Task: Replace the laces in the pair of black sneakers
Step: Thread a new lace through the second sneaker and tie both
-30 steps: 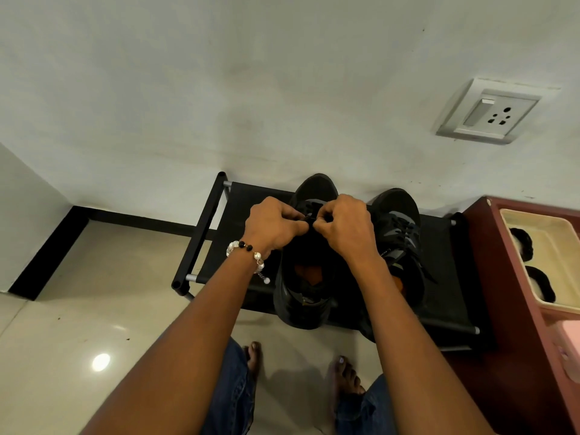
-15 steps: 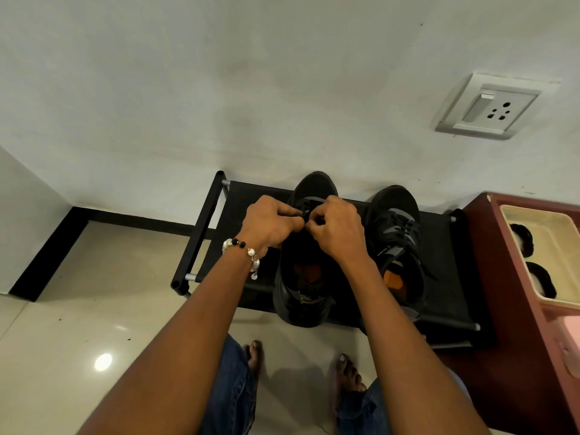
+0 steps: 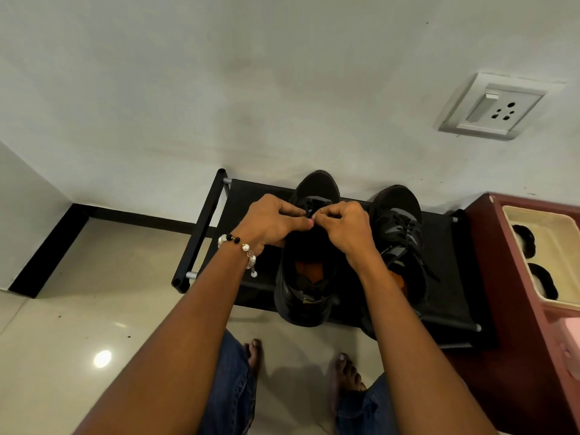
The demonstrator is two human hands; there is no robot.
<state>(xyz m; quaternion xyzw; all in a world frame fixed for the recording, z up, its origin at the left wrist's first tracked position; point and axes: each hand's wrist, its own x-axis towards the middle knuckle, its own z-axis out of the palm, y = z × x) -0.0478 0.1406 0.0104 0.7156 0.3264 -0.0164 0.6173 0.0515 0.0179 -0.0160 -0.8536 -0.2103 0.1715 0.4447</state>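
Sneakers [image 3: 306, 271] sit half hidden under both hands' [image 3: 273, 224] curled grip, pinching a barely visible lace [image 3: 315, 204].

This looks like a home, likely an entryway or hall corner. Under the grip of both hands stands a low black shoe rack [image 3: 216, 211] against a plain pale wall [image 3: 219, 89], holding a pair of black sneakers [image 3: 398, 233]. Below the grip lies a glossy cream tiled floor [image 3: 78, 324] with a black skirting board [image 3: 47, 249]. Up and right of the grip sits a white wall socket [image 3: 492, 106]; to the right, a maroon cabinet [image 3: 508, 277].
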